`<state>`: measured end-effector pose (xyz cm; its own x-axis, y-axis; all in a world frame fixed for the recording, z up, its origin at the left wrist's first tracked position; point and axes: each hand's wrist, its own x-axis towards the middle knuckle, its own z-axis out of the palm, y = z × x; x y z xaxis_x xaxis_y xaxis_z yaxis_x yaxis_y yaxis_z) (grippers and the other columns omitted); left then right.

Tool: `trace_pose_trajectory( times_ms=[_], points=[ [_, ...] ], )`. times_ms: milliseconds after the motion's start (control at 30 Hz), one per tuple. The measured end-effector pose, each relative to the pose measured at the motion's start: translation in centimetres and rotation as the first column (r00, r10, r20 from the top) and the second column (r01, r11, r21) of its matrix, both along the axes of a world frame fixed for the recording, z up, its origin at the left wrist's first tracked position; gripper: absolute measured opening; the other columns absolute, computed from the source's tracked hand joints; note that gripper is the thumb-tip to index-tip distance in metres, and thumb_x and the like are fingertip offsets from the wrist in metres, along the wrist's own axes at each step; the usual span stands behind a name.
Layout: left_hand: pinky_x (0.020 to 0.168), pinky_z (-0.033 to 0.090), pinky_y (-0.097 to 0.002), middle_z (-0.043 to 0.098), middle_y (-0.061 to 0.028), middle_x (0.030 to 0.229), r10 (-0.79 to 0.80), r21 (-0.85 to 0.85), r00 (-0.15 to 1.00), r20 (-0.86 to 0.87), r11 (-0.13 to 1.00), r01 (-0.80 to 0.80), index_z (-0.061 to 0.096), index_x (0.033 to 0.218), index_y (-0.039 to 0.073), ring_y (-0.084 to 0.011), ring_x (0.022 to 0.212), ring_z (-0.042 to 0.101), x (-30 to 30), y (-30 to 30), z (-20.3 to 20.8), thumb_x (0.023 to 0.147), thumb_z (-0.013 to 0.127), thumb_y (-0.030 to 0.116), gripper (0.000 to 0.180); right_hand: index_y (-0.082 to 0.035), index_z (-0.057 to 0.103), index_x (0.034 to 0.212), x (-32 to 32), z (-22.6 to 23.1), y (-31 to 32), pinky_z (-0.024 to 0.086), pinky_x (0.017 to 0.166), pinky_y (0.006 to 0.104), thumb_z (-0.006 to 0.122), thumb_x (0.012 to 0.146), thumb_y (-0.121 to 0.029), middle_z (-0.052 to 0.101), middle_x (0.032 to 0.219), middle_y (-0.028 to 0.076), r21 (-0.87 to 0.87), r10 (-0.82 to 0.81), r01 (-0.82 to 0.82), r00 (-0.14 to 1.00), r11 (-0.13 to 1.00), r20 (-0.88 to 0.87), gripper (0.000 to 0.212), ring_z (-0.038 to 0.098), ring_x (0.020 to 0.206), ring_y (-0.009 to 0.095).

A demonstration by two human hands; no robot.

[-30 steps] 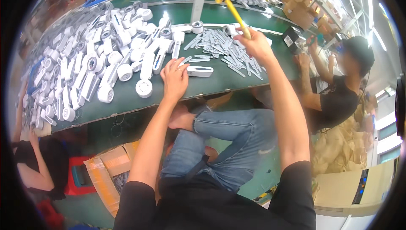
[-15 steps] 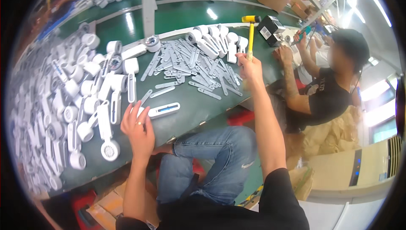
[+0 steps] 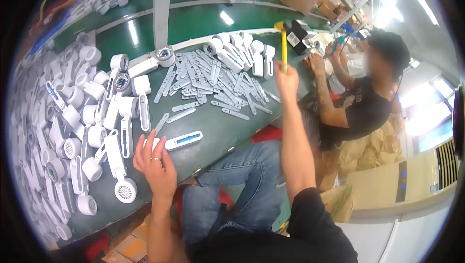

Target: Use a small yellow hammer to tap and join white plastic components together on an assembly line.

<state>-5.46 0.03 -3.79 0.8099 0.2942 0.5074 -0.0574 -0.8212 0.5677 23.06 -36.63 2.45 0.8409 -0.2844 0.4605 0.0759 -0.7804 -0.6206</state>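
My left hand (image 3: 156, 166) is closed around the round head of a white handheld device, which lies on the green table. Its slotted handle (image 3: 184, 140) points right and shows a blue strip inside; the fingers hide most of the head. Raised above the table's right end, my right hand (image 3: 287, 78) grips the yellow handle of a mallet (image 3: 284, 45), head end up. Between the hands and beyond them lies a heap of slim grey strips (image 3: 208, 79). Two loose strips sit just past the held device, including a grey strip (image 3: 182, 115).
Many similar white devices (image 3: 72, 113) pile up along the left. More white devices (image 3: 237, 52) stand behind the strips. A grey post (image 3: 162, 11) rises at the back. At right sits a co-worker (image 3: 358, 93) beside a black box (image 3: 296, 38).
The view has shifted slightly, moving the scene left. The mallet's head has turned and looks shorter now. My left hand stays on the white device.
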Motion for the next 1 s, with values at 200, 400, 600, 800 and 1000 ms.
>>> trace_pose_trajectory(
  times_ms=[200,400,600,800,1000],
  points=[
    [0.121,0.027,-0.0493,0.061,-0.0076,0.151,0.053,0.009,0.999,0.012,0.999,-0.053,0.072,0.131,0.012,-0.0331,0.147,0.047,-0.2,0.5,-0.7,0.097,0.062,0.003,0.036,-0.003,0.075,0.125,-3.2,-0.8,1.4,0.035,0.046,0.0261,0.071,0.102,-0.019,0.070,0.087,0.000,0.544,0.139,-0.063,0.985,0.837,-0.101,0.028,0.047,0.054,0.005],
    [0.120,0.028,-0.0497,0.063,-0.0056,0.148,0.081,0.045,0.997,0.014,0.996,-0.081,0.073,0.128,0.011,-0.0323,0.145,0.049,-0.2,-0.1,0.6,0.094,0.064,0.001,0.036,-0.003,0.074,0.124,-10.3,4.2,7.0,0.035,0.048,0.0232,0.073,0.102,-0.023,0.059,0.073,-0.004,0.670,0.507,-0.236,0.828,0.704,-0.241,0.030,0.047,0.054,0.005],
    [0.118,0.031,-0.0474,0.070,-0.0035,0.136,0.113,0.084,0.991,0.068,0.989,-0.118,0.077,0.118,0.011,-0.0311,0.138,0.055,0.5,-0.7,0.1,0.087,0.067,-0.002,0.035,-0.002,0.074,0.117,-13.9,2.0,2.6,0.051,0.059,0.0326,0.073,0.098,-0.018,0.068,0.084,0.007,0.519,0.424,-0.174,0.805,0.837,-0.414,0.026,0.063,0.063,0.016],
    [0.116,0.033,-0.0473,0.070,-0.0033,0.135,0.138,0.090,0.988,0.076,0.985,-0.144,0.078,0.115,0.012,-0.0312,0.137,0.055,0.0,-0.1,0.0,0.086,0.066,-0.002,0.035,0.001,0.072,0.108,-14.8,-1.2,4.2,0.054,0.091,0.0513,0.078,0.089,-0.015,0.066,0.111,0.025,-0.005,0.470,-0.506,0.805,0.863,-0.363,0.025,0.066,0.103,0.047],
    [0.114,0.033,-0.0474,0.069,-0.0018,0.135,0.109,0.066,0.989,0.103,0.991,-0.116,0.080,0.114,0.017,-0.0305,0.136,0.055,0.5,-0.1,-1.1,0.083,0.067,0.000,0.038,0.001,0.070,0.105,-15.5,-3.4,5.3,0.052,0.082,0.0538,0.077,0.093,-0.015,0.065,0.102,0.024,-0.078,0.387,-0.424,0.877,0.902,-0.286,0.021,0.064,0.095,0.047]
  ],
)
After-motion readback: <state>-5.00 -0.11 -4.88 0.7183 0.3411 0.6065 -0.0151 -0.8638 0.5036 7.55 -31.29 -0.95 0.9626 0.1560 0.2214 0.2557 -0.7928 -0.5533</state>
